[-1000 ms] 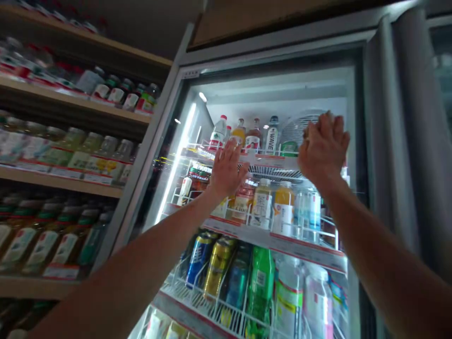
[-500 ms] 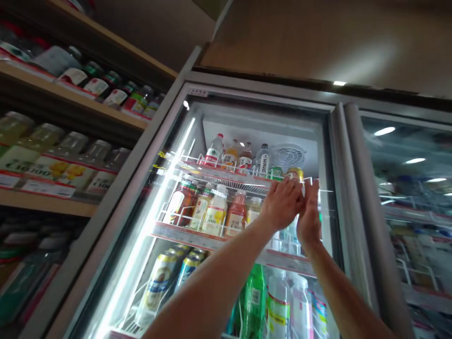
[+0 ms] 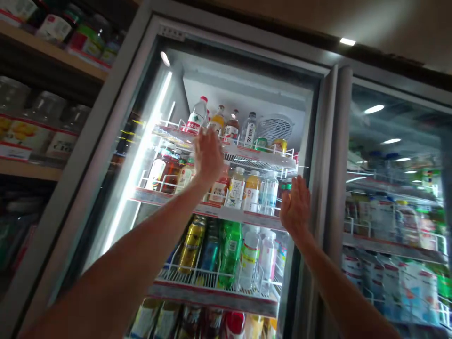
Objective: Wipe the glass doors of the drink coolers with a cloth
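Note:
My left hand point(image 3: 208, 157) is raised in front of the glass fridge door, fingers stretched up and slightly blurred, holding nothing. It hides part of the upper shelf near a red-capped water bottle point(image 3: 197, 115) and a bottle of orange drink point(image 3: 216, 120). Lower and to the right is my right hand point(image 3: 295, 205), its fingers straight and thumb apart, near the door's metal frame point(image 3: 326, 141). A bottle of pale blue-labelled drink point(image 3: 270, 190) stands behind the glass beside it. Whether either palm touches the glass, I cannot tell.
Behind the door, wire-railed shelves carry cans and bottles, including a gold can point(image 3: 192, 245) and a green bottle point(image 3: 231, 252). A second glass-doored fridge point(image 3: 395, 212) adjoins on the right. Wooden shelves point(image 3: 31, 167) of bottled drinks stand at the left.
My hands were close together near the upper shelf's right end. Now they are apart, the left hand farther left and the right hand still near the door frame. The view has tilted down.

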Tool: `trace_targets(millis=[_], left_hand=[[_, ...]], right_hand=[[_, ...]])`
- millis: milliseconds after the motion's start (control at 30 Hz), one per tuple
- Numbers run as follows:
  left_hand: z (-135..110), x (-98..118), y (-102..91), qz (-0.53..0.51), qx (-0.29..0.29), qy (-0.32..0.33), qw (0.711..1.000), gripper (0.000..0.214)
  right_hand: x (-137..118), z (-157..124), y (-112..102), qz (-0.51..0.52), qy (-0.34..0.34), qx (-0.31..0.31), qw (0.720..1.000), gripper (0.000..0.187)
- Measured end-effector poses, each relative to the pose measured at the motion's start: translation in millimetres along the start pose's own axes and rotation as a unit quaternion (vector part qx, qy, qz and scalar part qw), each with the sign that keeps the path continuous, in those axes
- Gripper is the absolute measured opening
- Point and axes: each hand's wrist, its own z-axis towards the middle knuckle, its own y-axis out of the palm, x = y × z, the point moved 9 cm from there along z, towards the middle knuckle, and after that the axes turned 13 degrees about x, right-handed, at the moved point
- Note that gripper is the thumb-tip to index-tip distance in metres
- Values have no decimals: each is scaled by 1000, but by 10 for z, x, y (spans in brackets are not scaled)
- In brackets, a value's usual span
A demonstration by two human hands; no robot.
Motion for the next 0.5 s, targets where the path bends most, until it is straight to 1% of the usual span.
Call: trace_targets(millis=[33, 67, 100, 133, 167, 200, 233, 267, 300, 333, 367, 400, 433, 467, 500], left_hand=[[-195, 363, 132, -9, -30, 33, 999, 48], [-433, 781, 274, -26, -68, 84, 994, 47], [-688, 1189, 386, -47, -98, 136, 985, 45], [-935, 1536, 466, -64, -124, 184, 973, 44], [-1129, 1757, 502, -70, -135, 206, 967, 43], [-1272, 1874, 498, -73, -141, 224, 961, 41], [-1354, 1872, 461, -73, -146, 234, 958, 40], [-1367, 1755, 392, -67, -146, 233, 959, 39], [-1319, 1544, 299, -56, -143, 222, 963, 39], [-1218, 1255, 190, -35, -134, 194, 971, 39], [-1084, 924, 61, -6, -114, 152, 982, 40], [-942, 572, -87, 33, -82, 86, 992, 42], [-837, 279, -245, 70, -40, 22, 996, 43], [-791, 100, -365, 93, -9, -21, 995, 45], [-800, 45, -427, 104, 6, -42, 994, 46]], right_hand=[[13, 2, -19, 22, 6, 7, 1000, 53], [32, 9, -44, 48, 9, 14, 999, 53], [60, 17, -72, 76, 13, 21, 997, 54], [91, 22, -99, 102, 16, 26, 994, 54], [122, 21, -120, 124, 19, 27, 992, 54], [151, 17, -135, 141, 23, 27, 989, 55], [174, 9, -146, 153, 27, 26, 987, 55], [191, 1, -157, 161, 32, 26, 986, 55], [201, -5, -168, 166, 36, 29, 985, 55], [203, -8, -177, 170, 39, 32, 984, 56], [198, -9, -180, 173, 40, 33, 984, 56], [188, -8, -178, 176, 39, 31, 983, 57], [177, -6, -173, 178, 37, 27, 983, 57], [168, -4, -164, 180, 37, 22, 983, 58], [161, -1, -159, 182, 36, 19, 982, 58]])
